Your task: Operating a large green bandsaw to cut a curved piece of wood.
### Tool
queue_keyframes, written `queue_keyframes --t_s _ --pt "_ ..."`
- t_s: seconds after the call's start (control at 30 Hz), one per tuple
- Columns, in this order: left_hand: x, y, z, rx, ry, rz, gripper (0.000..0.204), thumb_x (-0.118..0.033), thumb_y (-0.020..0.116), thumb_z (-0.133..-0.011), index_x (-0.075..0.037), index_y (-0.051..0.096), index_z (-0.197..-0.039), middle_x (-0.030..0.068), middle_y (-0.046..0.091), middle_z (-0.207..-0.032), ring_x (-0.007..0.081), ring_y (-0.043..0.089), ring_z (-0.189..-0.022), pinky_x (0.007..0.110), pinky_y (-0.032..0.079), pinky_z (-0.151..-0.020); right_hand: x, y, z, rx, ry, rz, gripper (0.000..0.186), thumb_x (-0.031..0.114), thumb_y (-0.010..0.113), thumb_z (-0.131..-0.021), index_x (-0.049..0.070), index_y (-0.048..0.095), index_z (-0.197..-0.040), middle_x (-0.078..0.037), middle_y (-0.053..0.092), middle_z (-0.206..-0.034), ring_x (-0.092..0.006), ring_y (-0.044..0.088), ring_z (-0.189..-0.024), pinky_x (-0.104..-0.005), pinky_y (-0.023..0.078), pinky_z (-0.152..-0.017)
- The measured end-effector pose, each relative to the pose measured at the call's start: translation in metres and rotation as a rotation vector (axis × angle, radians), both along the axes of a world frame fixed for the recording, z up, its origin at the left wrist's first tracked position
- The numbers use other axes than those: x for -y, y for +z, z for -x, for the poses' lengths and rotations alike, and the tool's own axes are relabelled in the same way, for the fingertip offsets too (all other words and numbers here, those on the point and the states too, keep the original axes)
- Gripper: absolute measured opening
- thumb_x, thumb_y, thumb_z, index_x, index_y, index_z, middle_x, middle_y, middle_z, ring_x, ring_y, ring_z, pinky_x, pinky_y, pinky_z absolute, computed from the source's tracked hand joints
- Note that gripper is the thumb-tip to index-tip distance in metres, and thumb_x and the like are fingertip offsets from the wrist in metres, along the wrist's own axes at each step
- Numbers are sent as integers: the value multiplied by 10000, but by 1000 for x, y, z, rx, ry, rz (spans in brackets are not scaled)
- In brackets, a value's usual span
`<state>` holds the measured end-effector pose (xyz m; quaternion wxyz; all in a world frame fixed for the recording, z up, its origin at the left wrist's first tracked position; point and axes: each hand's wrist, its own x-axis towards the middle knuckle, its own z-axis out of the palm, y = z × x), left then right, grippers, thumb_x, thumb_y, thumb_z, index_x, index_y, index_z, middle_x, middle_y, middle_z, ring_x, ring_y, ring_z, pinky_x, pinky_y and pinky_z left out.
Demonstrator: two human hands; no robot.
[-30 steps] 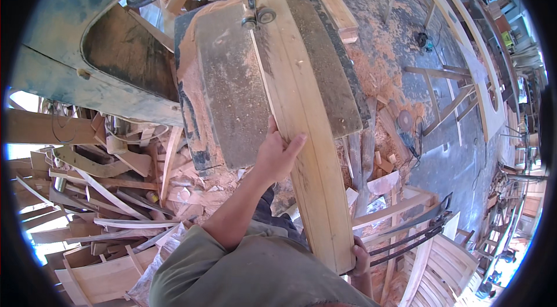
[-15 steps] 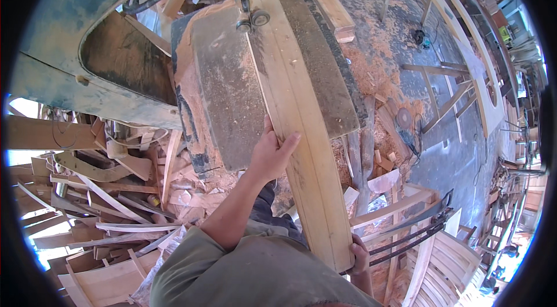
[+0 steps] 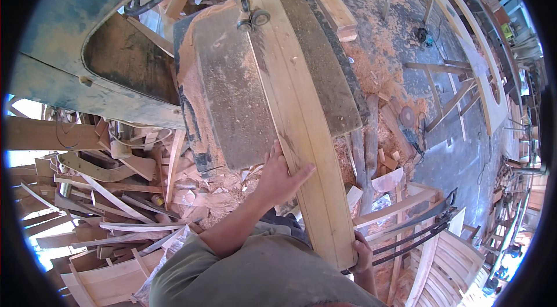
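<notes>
A long, thick wooden plank lies across the worn table of a large bandsaw, its near end reaching past the table toward my body. My left hand grips the plank's left edge just off the table, thumb over the top face and fingers along the side. At the near end, my right hand is closed around the right corner, partly hidden by the wood. Farther up, the saw's guide rollers sit right against the plank's left side. Sawdust lies on the table.
The saw's dusty body rises at the left. Wood offcuts pile up below it. A thick wooden beam lies beyond the table. On the floor at right are an angle grinder and curved wooden frames. A bow-shaped saw lies near my right hand.
My left hand has slid back along the plank toward my body, and its fingers are straighter. The right hand keeps its hold on the near end. The plank has hardly shifted.
</notes>
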<state>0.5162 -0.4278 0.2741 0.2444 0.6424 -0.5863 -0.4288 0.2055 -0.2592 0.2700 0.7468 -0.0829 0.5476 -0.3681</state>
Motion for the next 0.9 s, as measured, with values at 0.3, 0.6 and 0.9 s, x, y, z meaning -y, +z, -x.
queue_keyframes --t_s 0.3,0.6,0.9 --pt "5 6 -4 -53 -5 -74 557 -519 563 -909 -127 609 -1302 266 272 -1530 484 188 -1427 579 152 -1157 9 8 -9 -19 12 32 684 234 590 -785 -105 452 -1362 -223 557 -1307 -299 548 -1202 -382 434 -1024" --pt "11 8 -6 -90 -26 -119 520 -493 575 -905 -121 642 -1262 239 335 -1500 440 223 -1420 574 152 -1157 12 7 -14 -107 -1 66 622 314 584 -800 -83 501 -1272 -198 619 -1143 -280 632 -1022 -374 523 -871" --pt "12 4 -2 -69 52 78 473 -434 616 -887 -77 673 -1192 230 445 -1393 429 364 -1323 564 244 -1120 16 11 -11 -52 8 33 656 250 605 -791 -117 469 -1317 -219 585 -1240 -300 589 -1120 -388 476 -965"
